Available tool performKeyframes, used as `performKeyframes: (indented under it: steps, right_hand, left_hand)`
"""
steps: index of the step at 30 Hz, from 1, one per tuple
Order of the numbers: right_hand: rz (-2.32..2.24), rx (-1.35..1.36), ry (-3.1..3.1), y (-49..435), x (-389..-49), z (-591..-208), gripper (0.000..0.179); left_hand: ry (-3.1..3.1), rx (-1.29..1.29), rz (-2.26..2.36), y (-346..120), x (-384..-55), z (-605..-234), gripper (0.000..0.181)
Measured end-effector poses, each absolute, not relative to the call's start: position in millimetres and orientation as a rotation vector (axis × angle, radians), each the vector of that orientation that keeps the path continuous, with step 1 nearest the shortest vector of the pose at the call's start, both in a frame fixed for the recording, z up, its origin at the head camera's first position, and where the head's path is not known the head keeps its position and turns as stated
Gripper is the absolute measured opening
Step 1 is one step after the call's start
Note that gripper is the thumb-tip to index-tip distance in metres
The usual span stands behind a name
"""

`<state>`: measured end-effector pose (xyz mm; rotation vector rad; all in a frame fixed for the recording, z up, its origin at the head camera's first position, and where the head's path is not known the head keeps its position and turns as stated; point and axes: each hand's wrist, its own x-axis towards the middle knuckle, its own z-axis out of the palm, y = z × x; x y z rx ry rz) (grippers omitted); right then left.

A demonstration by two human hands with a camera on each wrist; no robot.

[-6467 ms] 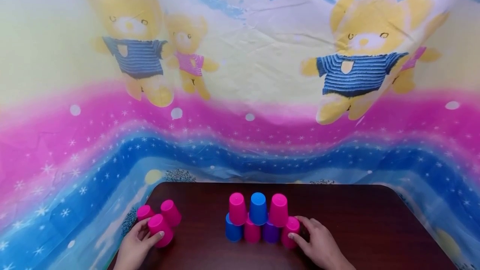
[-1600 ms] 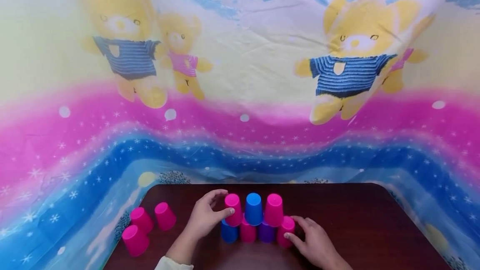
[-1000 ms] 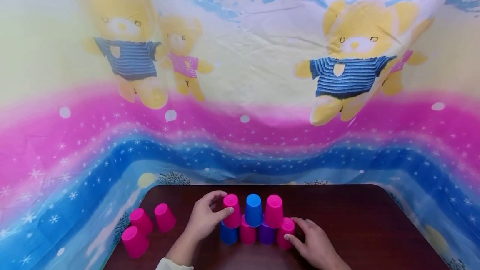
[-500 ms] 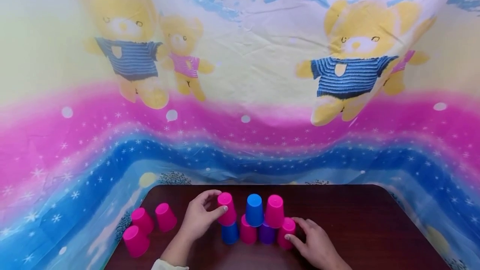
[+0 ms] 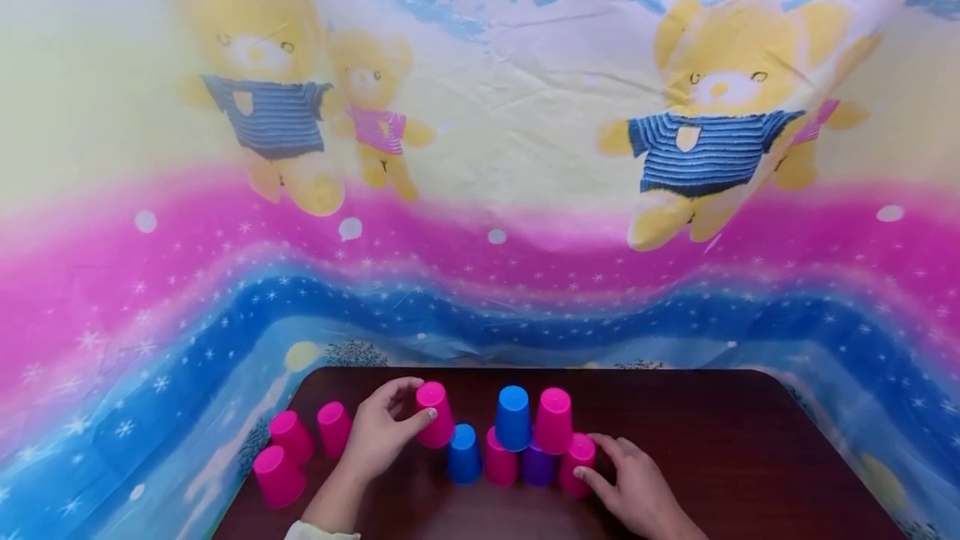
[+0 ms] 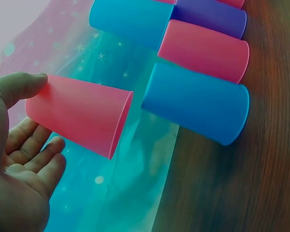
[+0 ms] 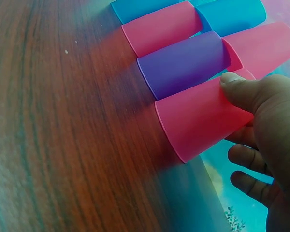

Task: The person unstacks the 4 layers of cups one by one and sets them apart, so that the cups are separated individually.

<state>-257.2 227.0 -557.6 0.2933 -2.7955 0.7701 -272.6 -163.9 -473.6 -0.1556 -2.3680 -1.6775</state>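
Observation:
My left hand [image 5: 384, 433] pinches an upside-down pink cup [image 6: 79, 113] between thumb and fingers, up in the air just left of the stack. Below and right of that cup, the blue cup [image 5: 464, 455] at the left end of the bottom row has nothing on top. Beside it stand a pink cup [image 6: 205, 50] and a purple cup [image 7: 186, 65]. My right hand [image 5: 636, 482] grips the pink cup [image 7: 205, 118] at the row's right end, which stands on the table. A blue cup [image 5: 513, 419] and a pink cup [image 5: 553, 421] form the upper row.
At the table's left side stand three more upside-down pink cups [image 5: 279, 477], close to my left forearm. The dark wooden table [image 5: 720, 448] ends at a back edge against a hanging cloth [image 5: 480, 148] printed with bears.
My left hand let go of a pink cup at the left, reached the stack, and lifted the upper row's left pink cup off leftward. My right hand keeps its hold.

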Motion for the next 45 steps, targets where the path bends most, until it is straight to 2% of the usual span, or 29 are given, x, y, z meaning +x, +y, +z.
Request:
performKeyframes:
  steps: [19, 34, 45]
  right_hand:
    - [0.802, 0.260, -2.828, 226.9, -256.6, -554.8, 0.057]
    - [0.777, 0.280, -2.807, 225.9, -255.4, -557.0, 0.058]
    - [0.784, 0.262, -2.835, 226.0, -257.2, -557.1, 0.058]
  left_hand:
    - [-2.391, 0.030, -1.594, -208.2, -263.2, -489.1, 0.056]
    - [-2.422, 0.200, -1.536, -239.6, -245.6, -515.4, 0.062]
    - [-2.470, 0.333, -1.502, -258.6, -237.0, -523.5, 0.075]
